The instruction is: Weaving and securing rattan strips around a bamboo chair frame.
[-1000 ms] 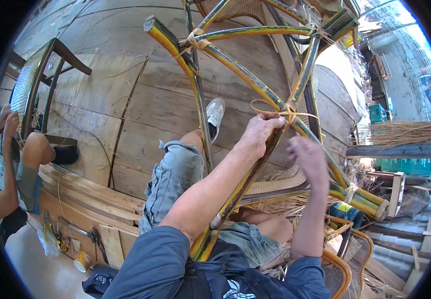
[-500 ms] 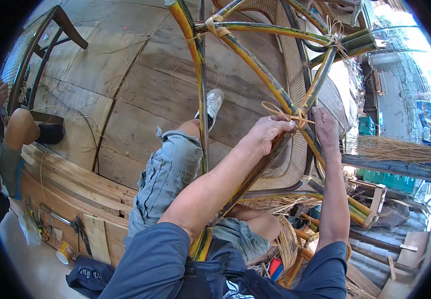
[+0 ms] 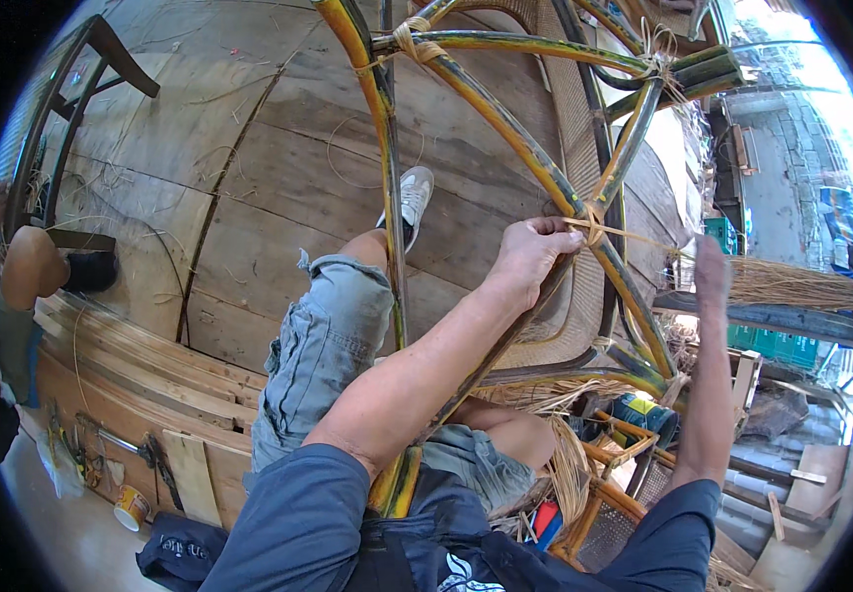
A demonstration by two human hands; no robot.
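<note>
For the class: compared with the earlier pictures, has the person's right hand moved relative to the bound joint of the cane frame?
Yes. The right hand has drawn away to the right of the bound joint, pulling the strip taut; earlier it was close beside it.

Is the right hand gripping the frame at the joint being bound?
No, the right hand is held out clear of the cane frame, pulling the strand taut from the joint.

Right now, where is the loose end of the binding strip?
In the head view, the strip runs right from the frame joint, beside the left hand, to the right hand.
</note>
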